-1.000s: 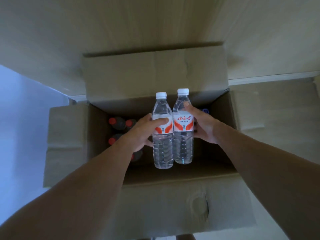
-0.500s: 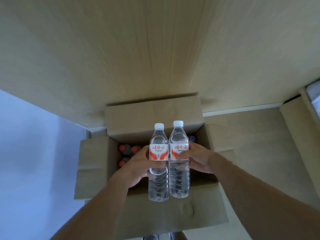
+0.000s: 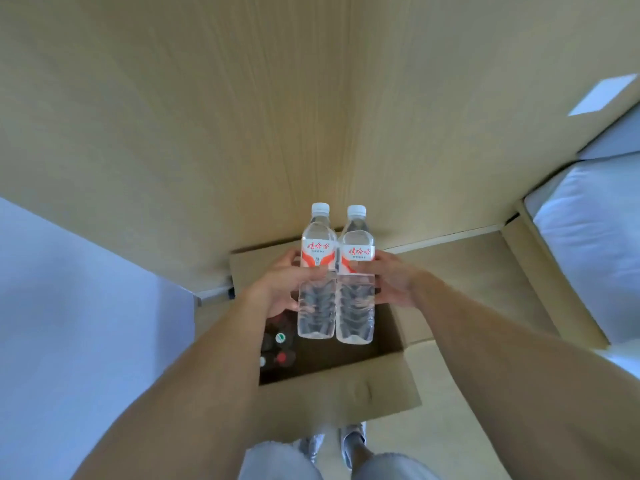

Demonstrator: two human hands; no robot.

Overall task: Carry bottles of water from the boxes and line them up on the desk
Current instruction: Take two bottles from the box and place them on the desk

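Wood panelling (image 3: 242, 116) fills the view beyond both hands, pale and grained. Cardboard box (image 3: 346, 393) sits open on the floor directly beneath the hands, its near flap folded out toward the person's shoes. Two water bottles, upright and touching side by side, are held in the air above the box: left bottle (image 3: 317, 271) and right bottle (image 3: 356, 275), white caps up, red-and-white labels facing the camera. Left hand (image 3: 277, 289) is wrapped round the outer side of the left bottle, thumb across its front below the label. Right hand (image 3: 391, 282) is clamped on the outer side of the right bottle likewise. Below the left hand, inside the box, dark bottles with red caps (image 3: 277, 344) stand clustered in the corner. No desk in view. Risk, as judged: the two bottles are pressed together from the outside, so any easing of the squeeze while turning or walking could let one slip down between the palms. Thin plastic may flex under grip. Box flap near the feet could catch a step.
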